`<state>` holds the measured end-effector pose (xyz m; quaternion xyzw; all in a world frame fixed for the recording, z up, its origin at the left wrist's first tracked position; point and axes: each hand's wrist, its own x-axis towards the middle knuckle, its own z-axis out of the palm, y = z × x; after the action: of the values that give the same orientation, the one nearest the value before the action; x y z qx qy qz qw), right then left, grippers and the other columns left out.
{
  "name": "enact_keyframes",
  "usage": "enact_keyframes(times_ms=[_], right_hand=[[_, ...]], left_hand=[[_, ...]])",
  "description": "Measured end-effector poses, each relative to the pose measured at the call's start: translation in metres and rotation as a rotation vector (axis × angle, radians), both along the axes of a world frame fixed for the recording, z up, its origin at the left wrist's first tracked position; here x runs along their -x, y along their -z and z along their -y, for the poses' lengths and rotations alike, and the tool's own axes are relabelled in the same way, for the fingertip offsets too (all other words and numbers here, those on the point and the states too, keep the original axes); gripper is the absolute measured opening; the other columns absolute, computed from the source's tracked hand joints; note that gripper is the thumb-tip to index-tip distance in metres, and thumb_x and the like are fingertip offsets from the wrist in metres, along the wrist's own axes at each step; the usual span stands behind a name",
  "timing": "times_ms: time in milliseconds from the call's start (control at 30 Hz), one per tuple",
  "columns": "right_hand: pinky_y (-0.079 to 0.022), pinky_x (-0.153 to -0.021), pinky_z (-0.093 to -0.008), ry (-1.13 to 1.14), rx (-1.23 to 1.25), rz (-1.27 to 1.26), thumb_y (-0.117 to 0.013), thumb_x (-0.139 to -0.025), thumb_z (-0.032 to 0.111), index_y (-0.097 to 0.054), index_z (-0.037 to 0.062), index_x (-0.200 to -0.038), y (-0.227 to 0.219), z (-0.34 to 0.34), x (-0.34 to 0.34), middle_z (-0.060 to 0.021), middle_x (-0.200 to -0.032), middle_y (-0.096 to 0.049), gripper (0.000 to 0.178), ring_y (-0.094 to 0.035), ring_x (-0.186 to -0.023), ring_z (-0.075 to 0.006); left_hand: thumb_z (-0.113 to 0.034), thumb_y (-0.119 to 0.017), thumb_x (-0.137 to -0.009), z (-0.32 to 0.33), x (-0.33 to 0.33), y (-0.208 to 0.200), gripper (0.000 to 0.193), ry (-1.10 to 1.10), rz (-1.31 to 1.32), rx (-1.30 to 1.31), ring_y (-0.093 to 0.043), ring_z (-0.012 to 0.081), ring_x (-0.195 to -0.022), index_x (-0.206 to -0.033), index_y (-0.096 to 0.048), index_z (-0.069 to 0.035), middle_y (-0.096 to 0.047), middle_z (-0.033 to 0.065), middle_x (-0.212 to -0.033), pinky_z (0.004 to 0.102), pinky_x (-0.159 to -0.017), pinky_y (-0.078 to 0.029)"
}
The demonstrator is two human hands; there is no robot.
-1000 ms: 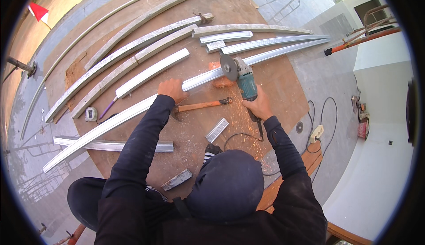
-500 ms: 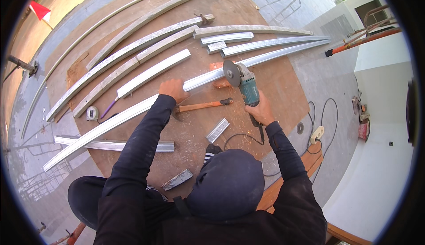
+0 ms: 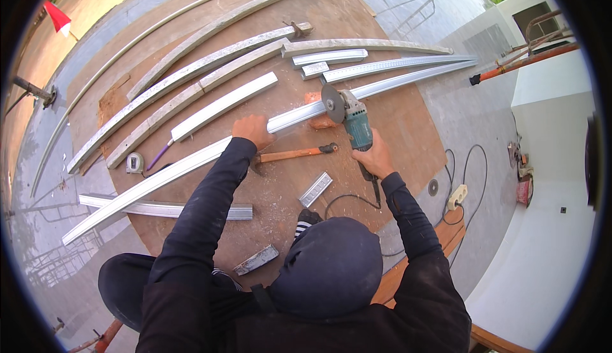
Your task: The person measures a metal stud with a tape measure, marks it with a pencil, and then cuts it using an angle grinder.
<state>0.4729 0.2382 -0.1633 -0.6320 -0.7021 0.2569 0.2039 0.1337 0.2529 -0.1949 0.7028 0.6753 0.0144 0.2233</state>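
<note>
My right hand [image 3: 375,155] is wrapped round the body of a green angle grinder [image 3: 358,128]. Its round cutting disc [image 3: 333,104] stands at the edge of a long silver metal profile [image 3: 292,116]; whether it touches, I cannot tell. Closed over the same profile, left of the disc, my left hand [image 3: 253,130] holds it down. An orange brick [image 3: 320,119] lies under the profile by the disc. Just below my left hand rests a hammer [image 3: 290,155] with an orange handle. A short cut profile piece [image 3: 315,189] lies nearer me.
More metal profiles [image 3: 223,107] and grey, weathered bars [image 3: 191,92] lie across the brown board [image 3: 408,130]. A tape measure [image 3: 134,162] and purple pencil-like stick [image 3: 158,157] are at left. At right, a power strip [image 3: 457,196], loose cables and a spare disc [image 3: 433,187] lie on the floor.
Orange sparks seen near the grinder and brick earlier no longer show. The whole view has shifted slightly; both hands keep their places on the profile and grinder.
</note>
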Motion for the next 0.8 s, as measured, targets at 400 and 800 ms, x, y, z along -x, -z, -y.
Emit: enact_keyframes(times_ms=[400,800], right_hand=[[-0.050,-0.080,-0.0435,0.004,0.029,0.013,-0.077,-0.063,0.026,-0.054,0.0030,-0.116,0.0028,-0.0078,0.0041,-0.0208,-0.098,-0.067,0.062,-0.065,-0.092,-0.0377],[-0.050,-0.080,-0.0432,-0.001,0.028,0.030,-0.079,-0.062,0.025,-0.055,0.0024,-0.114,0.0044,-0.0055,0.0011,-0.0212,-0.097,-0.066,0.062,-0.065,-0.092,-0.0383]], left_hand=[[-0.038,-0.073,-0.072,0.0003,-0.0006,0.0007,0.040,0.003,0.006,-0.011,-0.069,0.0366,-0.078,-0.095,-0.073,-0.006,-0.070,0.0211,-0.084,0.0447,-0.071,-0.056],[-0.040,-0.072,-0.072,-0.0016,-0.0019,0.0003,0.042,0.009,0.003,0.012,-0.069,0.0374,-0.080,-0.097,-0.073,-0.006,-0.071,0.0211,-0.086,0.0452,-0.072,-0.056]])
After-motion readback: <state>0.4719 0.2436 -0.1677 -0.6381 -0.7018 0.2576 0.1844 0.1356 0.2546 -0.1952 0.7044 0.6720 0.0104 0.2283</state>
